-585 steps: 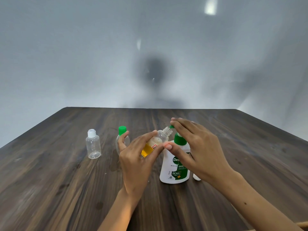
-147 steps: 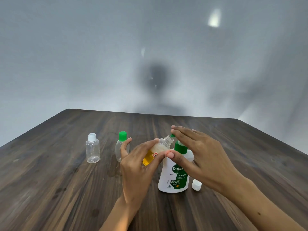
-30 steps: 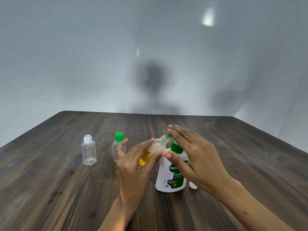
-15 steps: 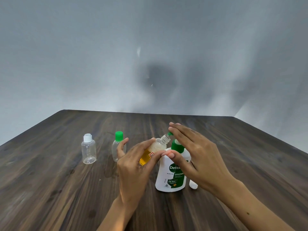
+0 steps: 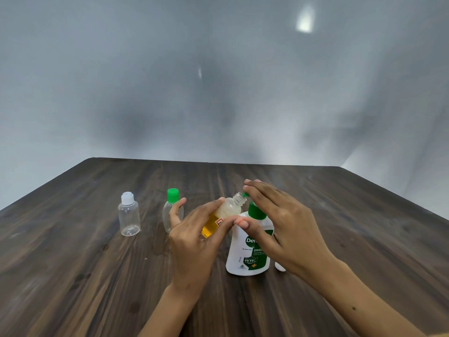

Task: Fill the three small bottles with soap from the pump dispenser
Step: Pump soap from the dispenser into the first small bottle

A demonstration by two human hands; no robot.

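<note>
My left hand [image 5: 194,242] grips a small uncapped bottle [image 5: 224,214], tilted, with its open neck at the green pump spout. Yellow soap fills its lower part. My right hand [image 5: 281,229] lies over the pump head of the white and green dispenser [image 5: 247,254], fingers straight on the pump top, thumb against the small bottle. An empty clear bottle with a white cap [image 5: 128,215] stands at the left. A clear bottle with a green cap [image 5: 173,207] stands behind my left hand, partly hidden.
A small white cap [image 5: 280,266] lies on the dark wooden table [image 5: 73,276] just right of the dispenser, mostly hidden by my right wrist. A grey wall rises beyond the table's far edge.
Over the last second both hands keep their hold at the pump. The soap level in the tilted bottle looks much the same. The camera shifts slightly.
</note>
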